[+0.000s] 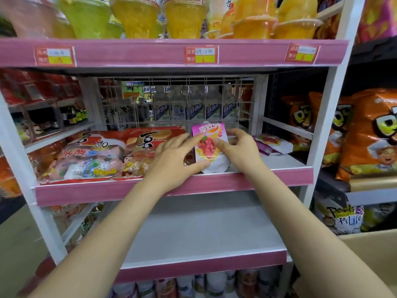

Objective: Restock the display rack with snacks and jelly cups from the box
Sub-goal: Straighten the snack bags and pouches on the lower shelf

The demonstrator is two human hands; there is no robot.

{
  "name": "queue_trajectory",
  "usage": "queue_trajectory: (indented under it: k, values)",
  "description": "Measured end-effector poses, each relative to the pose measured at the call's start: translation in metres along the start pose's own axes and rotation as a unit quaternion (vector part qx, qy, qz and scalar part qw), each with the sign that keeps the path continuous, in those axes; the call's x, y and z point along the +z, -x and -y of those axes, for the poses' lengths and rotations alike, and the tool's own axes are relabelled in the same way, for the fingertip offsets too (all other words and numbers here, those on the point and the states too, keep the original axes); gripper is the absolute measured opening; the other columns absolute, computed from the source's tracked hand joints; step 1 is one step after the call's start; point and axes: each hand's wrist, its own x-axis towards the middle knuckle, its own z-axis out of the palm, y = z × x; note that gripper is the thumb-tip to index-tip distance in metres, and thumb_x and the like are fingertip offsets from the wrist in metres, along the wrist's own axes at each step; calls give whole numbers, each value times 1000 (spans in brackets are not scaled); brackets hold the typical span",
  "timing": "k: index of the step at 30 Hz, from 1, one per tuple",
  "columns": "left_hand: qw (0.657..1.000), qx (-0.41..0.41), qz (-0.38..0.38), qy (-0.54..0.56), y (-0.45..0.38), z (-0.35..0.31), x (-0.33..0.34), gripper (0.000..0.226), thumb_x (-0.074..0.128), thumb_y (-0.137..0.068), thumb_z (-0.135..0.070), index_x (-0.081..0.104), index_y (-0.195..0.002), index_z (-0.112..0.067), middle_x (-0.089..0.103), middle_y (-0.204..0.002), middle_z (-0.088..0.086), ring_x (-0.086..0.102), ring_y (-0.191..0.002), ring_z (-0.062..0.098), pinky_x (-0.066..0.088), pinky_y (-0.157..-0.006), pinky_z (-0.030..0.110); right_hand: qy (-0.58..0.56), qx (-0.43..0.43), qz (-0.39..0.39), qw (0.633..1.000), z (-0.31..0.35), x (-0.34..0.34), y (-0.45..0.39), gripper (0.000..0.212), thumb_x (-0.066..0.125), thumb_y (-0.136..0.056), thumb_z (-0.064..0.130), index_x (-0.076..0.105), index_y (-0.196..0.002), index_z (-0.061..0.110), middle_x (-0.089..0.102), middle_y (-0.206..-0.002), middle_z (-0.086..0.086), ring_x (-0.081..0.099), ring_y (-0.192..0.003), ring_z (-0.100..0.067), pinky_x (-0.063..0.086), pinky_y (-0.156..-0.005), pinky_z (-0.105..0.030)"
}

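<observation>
Both hands on one pink pouch point(209, 145) at the shelf's front edge point(268, 179): left hand point(178, 155) and right hand point(238, 147) pinch it upright, bare shelf to its right.

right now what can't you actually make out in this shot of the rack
- Price tags on the pink shelf edge, head view: handwriting too blurred to read.
- Jelly pouch: both hands cover its sides and lower part; left hand, right hand.
- Cardboard box: cut off by the right and bottom edges, contents unseen.
- Jelly cups on the top shelf: tops cut off by the upper edge.
- Bottles: labels too small, behind the wire grid.
</observation>
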Motion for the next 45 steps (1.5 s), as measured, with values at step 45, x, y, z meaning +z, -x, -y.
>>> queue_trajectory:
  k: [45]
  values:
    - [993,-84,60,-53,-18,3,7,71,53,-91,-63,16,-151,-55,18,-163,-3,13,-149,22,11,-118,43,219,-26,204,954,-22,-28,-19,83,72,-81,56,21,-146,60,57,-134,-4,55,-119,-22,46,-101,-36]
